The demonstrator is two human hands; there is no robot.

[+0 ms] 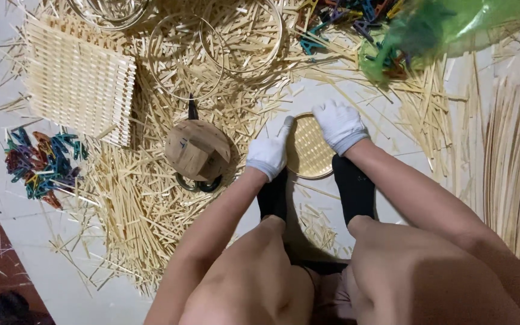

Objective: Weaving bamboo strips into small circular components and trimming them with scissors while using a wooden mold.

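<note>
One round woven bamboo tray [309, 150] on the floor [7, 60], gripped by two gloved hands: left hand [268, 153] closed on its 9 o'clock rim, right hand [339, 125] on its 1 o'clock rim. One wooden block [197, 149] lies at 9 o'clock.

Loose bamboo sticks [151, 180] cover the floor [61, 283]. A woven slat mat [79, 81] lies at upper left, beside thin wire rings [212, 54]. A wooden block [197, 149] rests on the sticks. Coloured clips [40, 165] lie in a heap at left; a green plastic bag [452, 30] with more clips sits at upper right.
</note>
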